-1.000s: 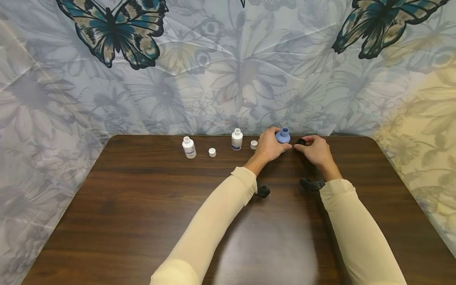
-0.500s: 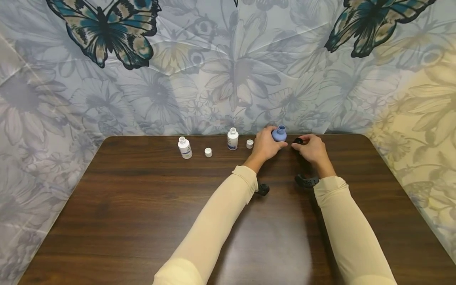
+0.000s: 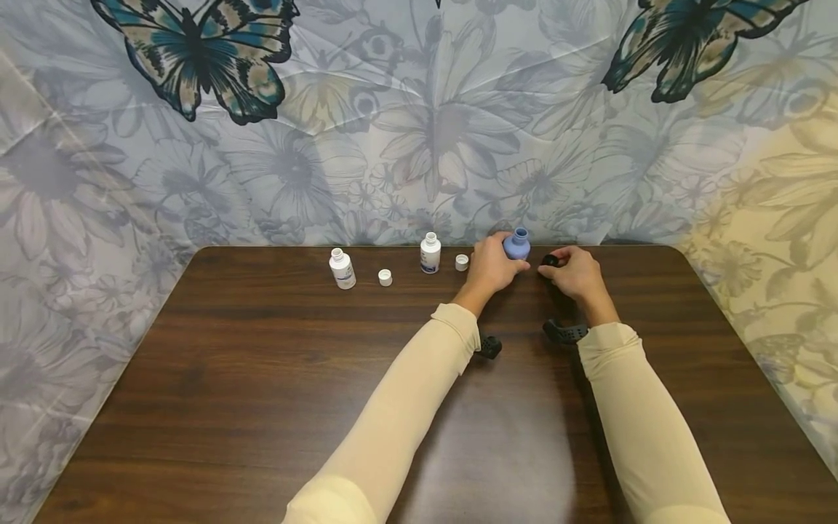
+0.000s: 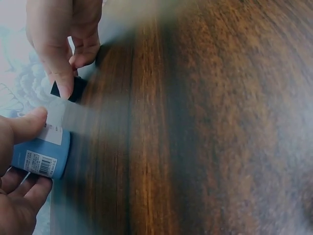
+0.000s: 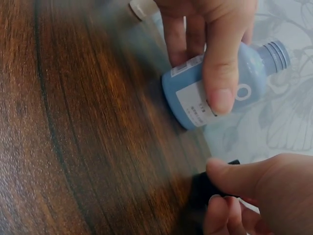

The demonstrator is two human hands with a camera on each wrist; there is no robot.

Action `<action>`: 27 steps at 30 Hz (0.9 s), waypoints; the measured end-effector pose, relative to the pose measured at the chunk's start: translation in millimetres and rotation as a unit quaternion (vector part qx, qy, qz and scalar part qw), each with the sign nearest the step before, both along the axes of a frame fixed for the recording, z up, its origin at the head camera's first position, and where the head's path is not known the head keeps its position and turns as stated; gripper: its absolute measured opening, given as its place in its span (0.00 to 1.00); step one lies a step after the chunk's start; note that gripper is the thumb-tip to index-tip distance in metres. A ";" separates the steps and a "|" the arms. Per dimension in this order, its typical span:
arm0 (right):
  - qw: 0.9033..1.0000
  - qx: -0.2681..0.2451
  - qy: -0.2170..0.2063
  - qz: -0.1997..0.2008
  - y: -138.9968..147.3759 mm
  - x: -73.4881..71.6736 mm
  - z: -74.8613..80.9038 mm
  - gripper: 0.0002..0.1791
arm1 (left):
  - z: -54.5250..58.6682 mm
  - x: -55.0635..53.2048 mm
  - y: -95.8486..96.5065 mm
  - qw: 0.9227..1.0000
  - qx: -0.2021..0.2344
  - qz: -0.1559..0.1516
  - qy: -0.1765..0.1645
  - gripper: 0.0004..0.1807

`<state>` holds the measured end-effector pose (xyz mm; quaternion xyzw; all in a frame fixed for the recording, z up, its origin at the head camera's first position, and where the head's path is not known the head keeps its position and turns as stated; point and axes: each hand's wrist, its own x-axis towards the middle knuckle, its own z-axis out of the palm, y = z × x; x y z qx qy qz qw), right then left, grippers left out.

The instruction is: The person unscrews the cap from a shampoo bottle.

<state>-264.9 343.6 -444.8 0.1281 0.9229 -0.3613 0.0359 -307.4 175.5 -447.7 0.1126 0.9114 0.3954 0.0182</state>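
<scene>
My left hand [image 3: 492,265] grips a blue bottle [image 3: 517,245] near the table's back edge. The bottle is uncapped, and its threaded neck shows in the right wrist view, with a white label and barcode low on its body. Just to the right, my right hand [image 3: 576,274] pinches a black cap [image 3: 551,260] between thumb and fingers, low at the table top. In the left wrist view the black cap [image 4: 68,89] is held a short way from the blue bottle [image 4: 46,152]. Part of the bottle is hidden behind my left thumb and fingers.
Two open white bottles stand to the left, one at the far left [image 3: 342,268] and one nearer my left hand [image 3: 430,253]. A white cap [image 3: 385,277] lies between them, another white cap [image 3: 461,263] beside my left hand. A patterned cloth [image 3: 419,145] hangs behind the brown table [image 3: 262,364].
The head view shifts slightly. Both hands stay in place, the left holding the blue bottle and the right pinching the black cap.
</scene>
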 end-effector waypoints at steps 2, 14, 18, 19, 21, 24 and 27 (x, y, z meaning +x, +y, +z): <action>1.000 0.003 0.003 0.001 0.7 0.1 0.1 0.28 | -1.4 0.1 1.5 1.000 0.002 0.002 -0.003 0.36; 0.999 0.030 -0.009 0.031 3.2 2.8 -2.9 0.36 | 5.2 6.2 7.0 0.998 -0.051 0.008 -0.031 0.40; 0.999 0.029 -0.012 0.032 4.4 3.0 -4.1 0.40 | 9.6 11.3 9.9 0.996 -0.082 0.001 -0.033 0.46; 0.999 0.029 -0.013 0.030 5.5 3.4 -4.9 0.41 | 10.8 13.1 11.4 0.995 -0.090 -0.001 -0.034 0.48; 0.999 0.027 -0.015 0.027 7.9 4.8 -5.9 0.43 | 13.7 17.5 14.2 0.994 -0.106 -0.005 -0.040 0.52; 0.999 0.011 -0.026 0.017 11.8 8.9 -7.2 0.47 | 17.3 24.7 16.4 0.991 -0.125 -0.011 -0.044 0.56; 0.999 -0.026 -0.044 0.007 15.3 16.4 -8.1 0.51 | 19.1 33.7 13.4 0.990 -0.131 -0.024 -0.039 0.57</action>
